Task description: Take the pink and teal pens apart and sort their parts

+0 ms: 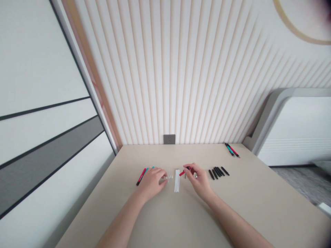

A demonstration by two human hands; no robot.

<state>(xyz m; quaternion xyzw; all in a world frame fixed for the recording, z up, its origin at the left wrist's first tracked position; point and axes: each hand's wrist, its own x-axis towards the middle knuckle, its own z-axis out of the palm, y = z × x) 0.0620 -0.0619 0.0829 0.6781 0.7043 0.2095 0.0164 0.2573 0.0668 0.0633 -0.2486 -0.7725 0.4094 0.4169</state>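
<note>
My right hand (198,179) pinches a short red pen barrel (182,173) with a black part inside the fingers, tilted just above the table. My left hand (153,182) is low over the table, with its thumb and fingertips closing at several small white pieces (170,177); one seems to be between them, though it is very small. Between my hands lies a bundle of thin white sticks (177,181), side by side. Partly hidden behind the left hand are a red pen (141,176) and blue ones.
Several black pen caps or barrels (218,172) lie in a row right of my right hand. Red and blue pens (232,150) rest near the table's far right corner. A dark socket (169,139) sits on the ribbed wall behind the table (170,220).
</note>
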